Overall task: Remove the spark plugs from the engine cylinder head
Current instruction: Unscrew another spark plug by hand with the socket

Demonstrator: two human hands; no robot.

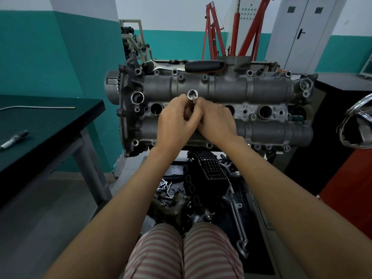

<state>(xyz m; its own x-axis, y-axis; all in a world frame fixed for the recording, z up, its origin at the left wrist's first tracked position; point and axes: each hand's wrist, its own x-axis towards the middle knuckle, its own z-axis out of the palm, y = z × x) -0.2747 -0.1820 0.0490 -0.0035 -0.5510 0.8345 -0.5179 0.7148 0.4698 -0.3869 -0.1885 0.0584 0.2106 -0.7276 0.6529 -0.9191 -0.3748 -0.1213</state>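
Closest to the camera are striped trousers [183, 252], and beyond them a heap of dark engine parts [203, 184] on the floor. Both bare forearms reach forward over this heap. The left hand [177, 121] and right hand [216, 123] meet over the middle of the cylinder head [261, 87], fingers curled together around a metal socket tube [192, 96] that stands upright with its open end towards the camera. Three plug holes show open along the head's centre row, one to the left of the hands and two to the right. A ratchet wrench [189, 66] lies along the head's far edge. On the dark table [50, 125] to the left lies a spark plug [14, 139]. A red hoist [231, 27] stands behind.
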